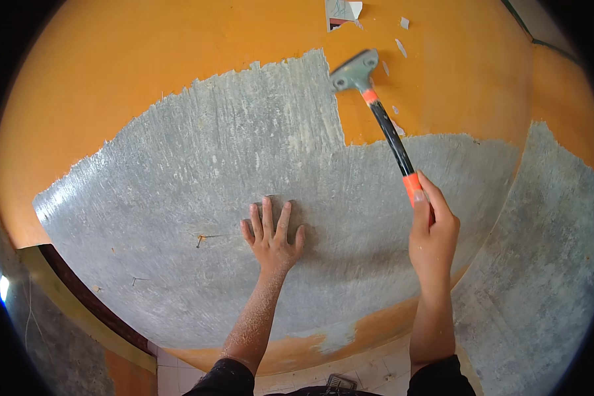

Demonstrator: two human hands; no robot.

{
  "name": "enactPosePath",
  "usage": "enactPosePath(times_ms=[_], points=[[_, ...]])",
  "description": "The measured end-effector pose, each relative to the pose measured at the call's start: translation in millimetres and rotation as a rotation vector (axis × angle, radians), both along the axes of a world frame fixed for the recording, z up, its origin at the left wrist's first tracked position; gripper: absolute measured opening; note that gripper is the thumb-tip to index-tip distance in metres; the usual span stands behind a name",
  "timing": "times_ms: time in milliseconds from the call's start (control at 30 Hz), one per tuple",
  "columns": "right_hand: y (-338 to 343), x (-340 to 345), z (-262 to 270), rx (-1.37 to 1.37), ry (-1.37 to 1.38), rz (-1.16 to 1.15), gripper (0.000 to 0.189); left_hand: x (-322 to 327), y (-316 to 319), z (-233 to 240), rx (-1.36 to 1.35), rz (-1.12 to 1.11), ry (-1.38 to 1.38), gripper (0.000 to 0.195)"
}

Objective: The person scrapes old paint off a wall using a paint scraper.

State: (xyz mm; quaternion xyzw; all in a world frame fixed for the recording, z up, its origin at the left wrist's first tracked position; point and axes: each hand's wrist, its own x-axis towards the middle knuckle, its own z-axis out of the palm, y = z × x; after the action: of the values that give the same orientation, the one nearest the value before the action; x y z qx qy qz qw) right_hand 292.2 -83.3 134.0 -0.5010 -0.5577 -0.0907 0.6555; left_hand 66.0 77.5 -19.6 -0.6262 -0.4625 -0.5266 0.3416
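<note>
My right hand [433, 227] grips the orange lower end of a long-handled scraper [391, 133] with a black shaft and a grey metal head. The scraper's head is over the boundary between bare grey wall and orange paint; whether its blade touches the wall I cannot tell. My left hand [272, 237] is on the bared grey wall surface [218, 173], palm down with its fingers spread, holding nothing. Orange paint [153, 44] covers the upper wall, with a ragged lower edge. Pale dust coats my left forearm.
Nails [199, 241] stick out of the wall at the lower left. A torn paper [341, 11] and small paper scraps cling to the paint above. A wall corner runs down the right side. Below are floor tiles [376, 371] and a dark opening at the left.
</note>
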Motion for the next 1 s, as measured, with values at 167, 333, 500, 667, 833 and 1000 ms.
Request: enactPosePath(times_ms=[167,333,500,667,833,1000], points=[[-5.6,0.6,-2.4,-0.032,-0.009,-0.040,0.030,5.3,1.6,0.8,-0.008,-0.007,0.008,0.071],[-3.1,-0.4,-12.8,-0.007,-0.027,-0.023,0.030,6.4,6.5,-0.1,0.051,0.035,-0.011,0.070],[4.3,-9.2,-0.5,-0.002,-0.048,-0.042,0.030,3.3,8.7,-2.3,0.064,0.035,-0.004,0.068],[1.8,-5.3,-9.4,0.023,-0.017,-0.035,0.030,3.1,9.5,-4.7,0.081,0.023,0.001,0.067],[-7.4,-5.0,-3.8,-0.037,-0.015,-0.056,0.030,4.5,8.0,-4.5,0.092,0.024,-0.008,0.067],[-1.7,-9.5,-2.2,-0.008,-0.050,-0.071,0.030,3.8,10.3,-6.4,0.095,0.034,-0.015,0.065]])
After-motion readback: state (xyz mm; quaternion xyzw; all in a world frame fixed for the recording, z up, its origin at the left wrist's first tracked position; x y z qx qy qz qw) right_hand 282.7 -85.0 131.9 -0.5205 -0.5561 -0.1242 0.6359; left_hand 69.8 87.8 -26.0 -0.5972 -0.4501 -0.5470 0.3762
